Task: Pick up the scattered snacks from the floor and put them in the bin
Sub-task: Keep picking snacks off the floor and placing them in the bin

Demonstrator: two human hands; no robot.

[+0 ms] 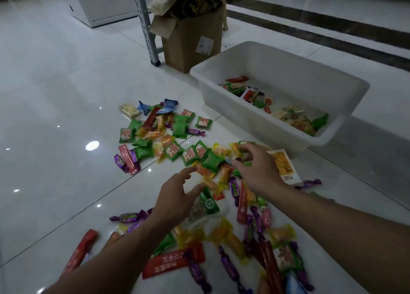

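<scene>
- a cardboard box [190, 47] and a grey shelf post [145, 25] stand well beyond the fingers, behind the white bin [275, 49].
- the bin, ahead and right of the right hand [258, 171], holds some wrappers.
- snacks [177, 129] lie scattered under and around both hands.
- the left hand [175, 196] has its fingers [187, 171] loosely spread above orange packets, holding nothing.
- the right fingers [247, 147] curl onto wrappers; cannot tell if they are pinching.
- the floor [55, 98] is glossy white tile.

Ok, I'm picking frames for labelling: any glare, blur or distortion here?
Head view: dim overall; lamp glare spots on the glossy floor; wide-angle stretch enlarges the forearms at the bottom edge; right hand slightly blurred; snacks mostly sharp.
</scene>
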